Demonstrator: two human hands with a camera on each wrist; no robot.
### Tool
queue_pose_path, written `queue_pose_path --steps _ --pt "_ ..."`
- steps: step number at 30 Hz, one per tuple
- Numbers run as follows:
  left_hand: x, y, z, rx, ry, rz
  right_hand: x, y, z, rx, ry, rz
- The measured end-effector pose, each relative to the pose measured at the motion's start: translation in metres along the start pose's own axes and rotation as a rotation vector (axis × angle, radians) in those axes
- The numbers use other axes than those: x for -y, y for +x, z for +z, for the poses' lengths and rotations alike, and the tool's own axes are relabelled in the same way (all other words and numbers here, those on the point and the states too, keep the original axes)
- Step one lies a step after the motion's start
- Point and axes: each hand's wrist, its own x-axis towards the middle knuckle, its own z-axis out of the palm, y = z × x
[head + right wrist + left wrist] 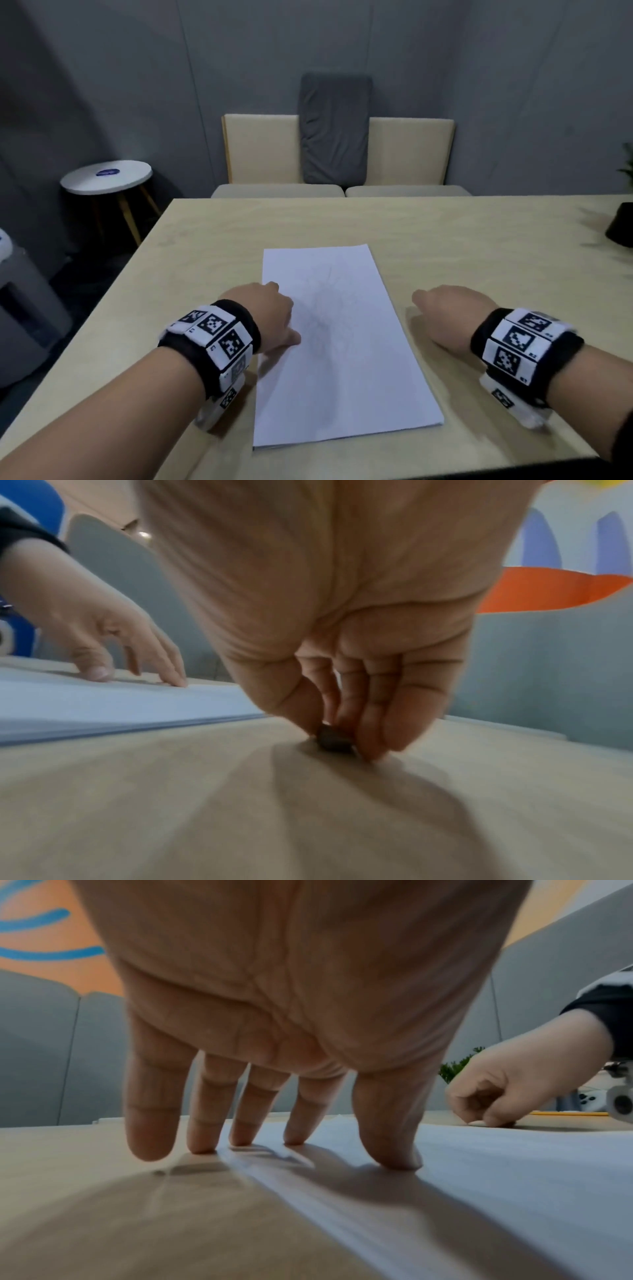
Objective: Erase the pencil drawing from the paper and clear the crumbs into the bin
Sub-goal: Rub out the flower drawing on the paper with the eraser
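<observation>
Pressing: left hand [263,315], fingers straight, on paper [342,359] edge
Right hand [445,311]: pinching dark eraser [334,741] on worktop [479,246], just beside paper
Drawing [325,308]: faint pencil
Writing: none readable

A black band [239,329] faced with white tiles printed in black square codes is worn above each bare hand; a second band [524,353] is seen right of the paper [342,359].
</observation>
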Motion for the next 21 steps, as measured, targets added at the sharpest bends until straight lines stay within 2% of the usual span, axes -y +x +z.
queue_pose_path --steps 8,11,15,18,21 --pt "0.001 -0.007 -0.001 0.003 -0.030 0.029 0.004 -0.011 -0.002 -0.040 0.073 0.041" --pt "0.002 -0.005 0.000 -0.007 -0.045 0.036 0.010 -0.014 -0.011 -0.072 0.157 0.004" --pt "0.004 -0.002 0.003 -0.031 -0.077 0.030 0.026 -0.007 -0.027 -0.196 0.382 -0.105" --pt "0.004 -0.002 0.002 -0.039 -0.080 0.032 0.046 0.011 -0.038 -0.134 0.575 -0.169" --pt "0.008 0.000 0.000 -0.016 -0.101 0.043 0.065 0.033 -0.042 -0.013 0.844 -0.137"
